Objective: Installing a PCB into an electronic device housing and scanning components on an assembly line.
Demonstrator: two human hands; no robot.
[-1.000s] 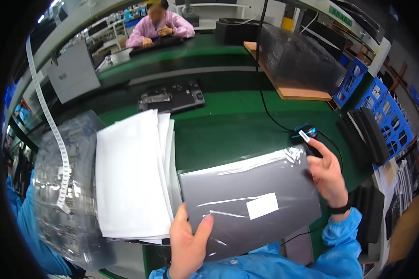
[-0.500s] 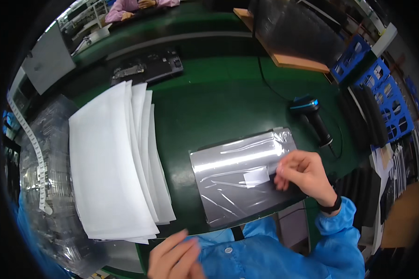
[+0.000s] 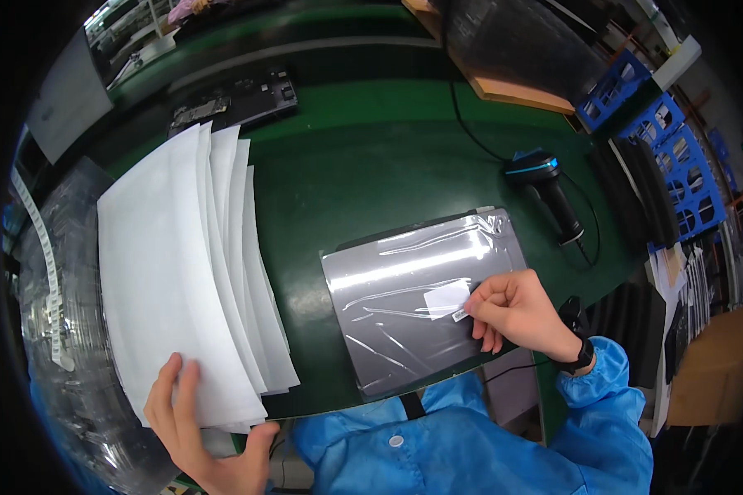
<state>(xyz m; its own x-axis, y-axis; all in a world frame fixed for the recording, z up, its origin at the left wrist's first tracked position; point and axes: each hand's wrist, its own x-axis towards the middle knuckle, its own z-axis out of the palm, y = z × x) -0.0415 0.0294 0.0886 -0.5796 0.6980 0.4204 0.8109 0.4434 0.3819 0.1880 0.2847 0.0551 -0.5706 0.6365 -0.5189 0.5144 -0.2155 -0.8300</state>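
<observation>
A closed grey laptop (image 3: 396, 322) under clear plastic film lies on the green bench top, a white square label (image 3: 446, 300) on its lid. By that square's lower right corner, my right hand (image 3: 524, 318) pinches a small printed sticker (image 3: 460, 315) between thumb and fingertips, just over the lid. My left hand (image 3: 202, 437) is at the near end of a stack of white foam sleeves (image 3: 173, 280). Its fingers rest on the top sleeve, and the thumb is spread wide beside the near corner.
A black barcode scanner (image 3: 546, 194) with a cable lies right of the laptop. An opened laptop base (image 3: 239, 99) sits beyond the sleeves. Clear plastic packaging (image 3: 74, 330) is heaped at the left. Blue plastic racks (image 3: 677, 157) and dark foam pieces (image 3: 636, 190) line the right side.
My left hand has moved left and forward onto the near end of the white sleeves. The small sticker at my right fingertips now shows. The whole view has shifted slightly.
</observation>
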